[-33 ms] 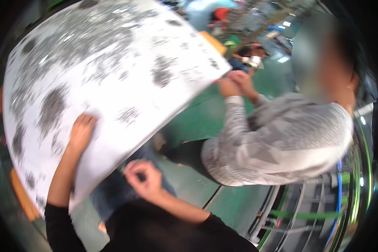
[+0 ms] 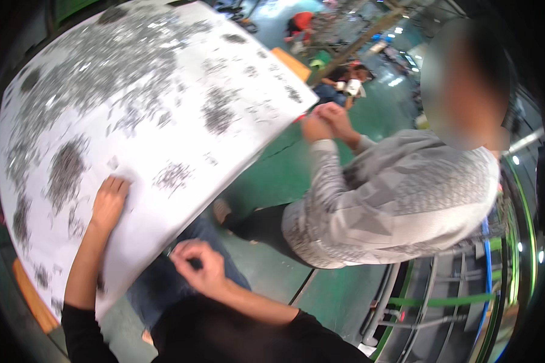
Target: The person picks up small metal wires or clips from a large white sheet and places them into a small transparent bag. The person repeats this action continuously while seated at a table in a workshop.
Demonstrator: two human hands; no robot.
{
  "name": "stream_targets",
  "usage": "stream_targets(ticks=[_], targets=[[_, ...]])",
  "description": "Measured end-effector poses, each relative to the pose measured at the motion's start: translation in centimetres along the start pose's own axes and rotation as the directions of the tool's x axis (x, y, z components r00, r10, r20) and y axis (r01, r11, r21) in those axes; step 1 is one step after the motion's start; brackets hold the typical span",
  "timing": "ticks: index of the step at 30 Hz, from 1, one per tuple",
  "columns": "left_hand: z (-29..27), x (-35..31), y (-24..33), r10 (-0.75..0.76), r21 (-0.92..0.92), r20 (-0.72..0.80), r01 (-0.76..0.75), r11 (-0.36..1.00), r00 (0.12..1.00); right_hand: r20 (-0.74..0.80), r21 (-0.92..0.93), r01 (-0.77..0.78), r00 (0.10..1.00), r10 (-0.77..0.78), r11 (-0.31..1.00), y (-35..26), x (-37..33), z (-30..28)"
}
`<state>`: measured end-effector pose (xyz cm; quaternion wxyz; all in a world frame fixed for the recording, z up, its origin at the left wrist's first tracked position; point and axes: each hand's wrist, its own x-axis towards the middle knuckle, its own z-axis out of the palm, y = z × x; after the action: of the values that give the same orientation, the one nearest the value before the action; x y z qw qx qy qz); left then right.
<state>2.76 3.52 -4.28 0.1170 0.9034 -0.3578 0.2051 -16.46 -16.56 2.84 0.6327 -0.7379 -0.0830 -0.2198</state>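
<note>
My left hand (image 2: 109,202) rests on a white-topped table (image 2: 140,225), its fingers curled down and close together; whatever lies under the fingertips is hidden. Just beyond them is a small pale scrap (image 2: 113,161). To the hand's left lies a heap of small dark slivers (image 2: 68,172), and a looser pile of similar pieces (image 2: 172,176) is to its right. Off the table's near edge, above my lap, my right hand (image 2: 203,267) is closed in a pinch. A tiny dark thing seems to show at its fingertips, too small to name.
A broad spread of dark, shiny small pieces (image 2: 112,66) covers the table's far left. At its right corner stands a person in a grey patterned sweater (image 2: 399,193), both hands (image 2: 327,123) together by the edge. Behind my right side is a metal rack (image 2: 433,302). Others sit farther back.
The view has shifted slightly, so the table appears a little farther left and lower. Both hands keep nearly the same pose and place.
</note>
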Motion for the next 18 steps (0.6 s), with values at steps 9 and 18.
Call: stream_targets(ticks=[9,18], targets=[[-4.9,1.6,7.3,-0.537,-0.623,0.094,0.47,0.625,0.838,0.039,-0.112,-0.059,0.997,0.064,0.992,0.9,0.3,-1.3],[-7.2,-1.3,14.3,-0.509,-0.845,0.433,0.532,0.057,0.744,0.159,-0.097,-0.051,0.985,0.066,0.994,3.1,1.6,-2.0]])
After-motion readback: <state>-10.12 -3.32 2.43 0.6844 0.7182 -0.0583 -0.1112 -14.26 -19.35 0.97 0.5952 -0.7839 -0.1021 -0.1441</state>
